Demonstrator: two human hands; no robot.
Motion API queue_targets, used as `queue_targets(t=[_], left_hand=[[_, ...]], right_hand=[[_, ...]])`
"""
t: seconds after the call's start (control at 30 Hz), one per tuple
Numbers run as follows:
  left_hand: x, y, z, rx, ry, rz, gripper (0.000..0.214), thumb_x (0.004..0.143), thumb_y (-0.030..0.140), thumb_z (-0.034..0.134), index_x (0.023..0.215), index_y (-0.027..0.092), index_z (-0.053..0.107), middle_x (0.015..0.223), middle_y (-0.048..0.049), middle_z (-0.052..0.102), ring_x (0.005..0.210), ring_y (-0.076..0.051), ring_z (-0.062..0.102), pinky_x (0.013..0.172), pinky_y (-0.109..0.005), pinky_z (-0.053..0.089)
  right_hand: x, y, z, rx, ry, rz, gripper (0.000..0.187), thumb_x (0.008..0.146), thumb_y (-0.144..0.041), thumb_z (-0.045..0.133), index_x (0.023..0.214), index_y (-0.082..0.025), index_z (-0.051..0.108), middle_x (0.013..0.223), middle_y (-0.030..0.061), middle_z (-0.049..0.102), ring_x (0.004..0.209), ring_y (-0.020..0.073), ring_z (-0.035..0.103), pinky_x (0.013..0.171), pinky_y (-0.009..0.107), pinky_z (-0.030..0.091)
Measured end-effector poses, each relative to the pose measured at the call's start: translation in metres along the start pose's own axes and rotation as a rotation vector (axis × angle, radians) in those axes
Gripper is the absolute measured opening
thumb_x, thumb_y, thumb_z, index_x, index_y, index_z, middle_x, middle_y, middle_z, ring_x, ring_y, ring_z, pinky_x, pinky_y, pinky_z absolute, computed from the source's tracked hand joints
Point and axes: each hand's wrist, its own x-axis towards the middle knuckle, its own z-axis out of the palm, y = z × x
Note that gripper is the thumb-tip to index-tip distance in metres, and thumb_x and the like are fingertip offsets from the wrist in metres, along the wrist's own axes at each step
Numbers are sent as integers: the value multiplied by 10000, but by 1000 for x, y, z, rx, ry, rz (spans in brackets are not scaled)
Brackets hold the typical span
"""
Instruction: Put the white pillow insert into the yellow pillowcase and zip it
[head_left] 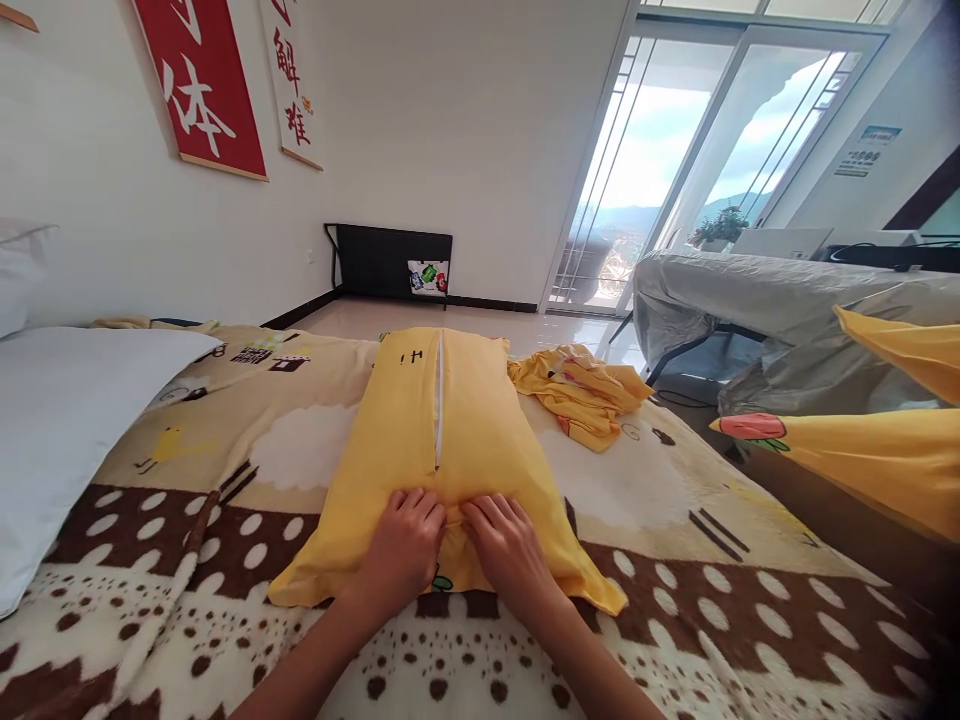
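A fleecy blanket (247,540) covers the broad surface in front of me, cream and brown with pale ovals, dark spots and sheep shapes. A plump yellow pillow (487,420) lies flat in the middle of it, a zip-like seam (439,400) showing white along its upper half. A white pillow (82,430) lies to the left; a crumpled yellow cloth (581,390) sits just beside the yellow pillow's far right side, and more yellow fabric (862,450) juts in from the right edge. Beyond are a black panel (375,262) against the wall, glass sliding doors (660,150) with hills outside, a plant (721,226) and furniture under clear plastic (697,290).

The red scroll (202,90) clearly shows 体, the pale scroll (292,90) 解难. The pillow bears dark marks, one like an H. A wall notice (870,150) is too small to read.

The left hand (411,525) and the right hand (504,540) rest side by side on the pillow's near part, just below the seam, fingers bent and close together, gathering the yellow fabric into creases. The thumbs are mostly hidden, so I can't tell how firmly they pinch it.
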Motion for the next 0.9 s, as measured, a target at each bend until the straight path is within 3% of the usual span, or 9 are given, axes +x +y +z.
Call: queue_targets(t=[0.2, 0.33, 0.47, 0.53, 0.63, 0.73, 0.9], left_hand=[[-4, 11, -7, -260, 20, -40, 133, 873, 130, 456, 765, 168, 525, 847, -27, 566, 815, -186, 458, 741, -345, 318], [-8, 19, -10, -230, 106, 59, 158, 860, 84, 407, 762, 165, 500, 819, -39, 543, 768, -185, 431, 715, -337, 297], [-9, 18, -14, -188, 231, 125, 148, 804, 32, 430, 797, 166, 492, 804, -41, 521, 759, -185, 420, 716, -326, 296], [-8, 14, -12, -167, 279, 123, 160, 797, 25, 441, 827, 170, 501, 798, -35, 517, 763, -184, 424, 733, -328, 303], [-5, 9, -6, -68, 292, 109, 181, 794, 18, 450, 850, 172, 527, 824, -39, 540, 779, -187, 440, 762, -338, 319], [-3, 8, -6, 50, 301, 111, 200, 807, 26, 467, 932, 157, 551, 942, -64, 579, 866, -201, 470, 802, -343, 332], [-5, 10, -16, 160, 265, 9, 205, 826, 147, 562, 1031, 136, 556, 1011, -77, 594, 937, -233, 487, 827, -367, 336]], right_hand=[[2, -2, -4, 160, -112, 85, 203, 930, -125, 450, 781, -189, 572, 813, 13, 594, 818, 167, 515, 728, 297, 330], [2, -2, -9, 188, -100, 63, 238, 931, -180, 477, 696, -182, 519, 759, 4, 571, 785, 164, 497, 722, 292, 322], [1, -5, -18, 166, 2, 35, 102, 903, -147, 482, 852, -184, 562, 872, 35, 595, 835, 188, 496, 755, 313, 333], [1, -7, -18, 106, 71, 21, 164, 887, -104, 463, 1003, -169, 559, 990, 69, 604, 904, 208, 501, 797, 333, 336], [2, -7, -5, 1, 122, 34, 237, 884, -62, 429, 1064, -160, 548, 1020, 78, 613, 937, 214, 514, 822, 346, 335], [1, -1, 16, -46, 121, 99, 191, 879, -55, 443, 944, -180, 573, 911, 53, 627, 875, 209, 528, 789, 344, 337], [1, 14, 26, 121, 158, 184, 148, 856, -71, 508, 802, -198, 561, 816, 8, 615, 804, 184, 521, 753, 308, 326]])
